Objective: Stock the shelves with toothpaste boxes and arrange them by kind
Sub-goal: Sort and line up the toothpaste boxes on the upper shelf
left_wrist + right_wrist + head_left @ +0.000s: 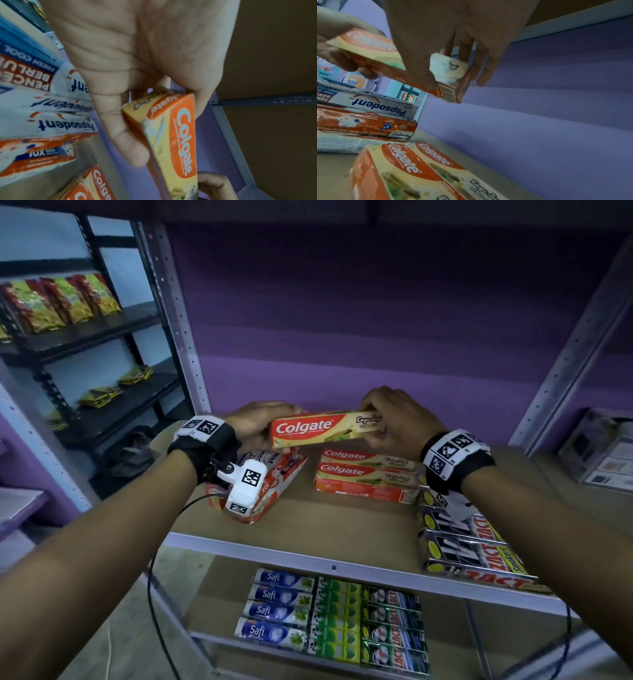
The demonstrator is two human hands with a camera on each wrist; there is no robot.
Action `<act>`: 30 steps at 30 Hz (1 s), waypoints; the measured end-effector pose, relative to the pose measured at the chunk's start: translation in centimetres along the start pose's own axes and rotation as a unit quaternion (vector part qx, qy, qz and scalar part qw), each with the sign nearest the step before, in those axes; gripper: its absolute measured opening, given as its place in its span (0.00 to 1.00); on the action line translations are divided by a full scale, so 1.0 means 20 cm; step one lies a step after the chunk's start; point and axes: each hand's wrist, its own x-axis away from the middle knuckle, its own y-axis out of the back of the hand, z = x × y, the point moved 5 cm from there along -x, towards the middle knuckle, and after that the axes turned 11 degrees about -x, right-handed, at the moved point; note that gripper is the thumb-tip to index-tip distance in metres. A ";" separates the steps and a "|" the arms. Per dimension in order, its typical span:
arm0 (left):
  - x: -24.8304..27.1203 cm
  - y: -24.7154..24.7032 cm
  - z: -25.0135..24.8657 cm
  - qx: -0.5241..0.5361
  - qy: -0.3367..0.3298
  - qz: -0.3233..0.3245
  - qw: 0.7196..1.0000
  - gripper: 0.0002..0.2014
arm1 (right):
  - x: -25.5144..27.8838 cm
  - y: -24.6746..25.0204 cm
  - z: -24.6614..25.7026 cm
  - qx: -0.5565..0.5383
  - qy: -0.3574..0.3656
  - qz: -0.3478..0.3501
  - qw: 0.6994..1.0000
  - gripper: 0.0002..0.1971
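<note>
Both hands hold one red and cream Colgate box (pixel 325 429) level above the shelf board (pixel 308 515). My left hand (pixel 255 422) grips its red end, thumb along the side (pixel 126 142). My right hand (pixel 394 419) pinches the cream end (pixel 448 67). Directly below the held box lie two more Colgate boxes (pixel 366 474) side by side, also visible near the right wrist camera (pixel 412 173). A pile of Pepsodent boxes (pixel 274 481) sits under my left wrist, printed upside down in the wrist views (pixel 51 115) (pixel 373 106).
Black and yellow Zact boxes (pixel 469 546) lie at the shelf's right front. The lower shelf carries rows of Safi (pixel 274 611), green (pixel 335 621) and Zact boxes (pixel 394 628). A purple wall (pixel 376 337) backs the shelf. Grey uprights (pixel 181 330) flank it.
</note>
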 end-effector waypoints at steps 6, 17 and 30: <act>-0.05 -0.12 0.06 -0.141 -0.009 0.043 0.989 0.26 | 0.17 0.00 -0.14 -0.026 -0.076 0.093 0.992 0.23; -0.18 -0.27 0.31 -0.354 -0.040 0.060 0.933 0.28 | 0.41 -0.15 -0.18 -0.048 -0.177 0.214 0.959 0.20; -0.19 -0.38 0.39 -0.444 -0.128 -0.002 0.887 0.26 | 0.48 -0.23 -0.21 -0.020 -0.201 0.248 0.947 0.22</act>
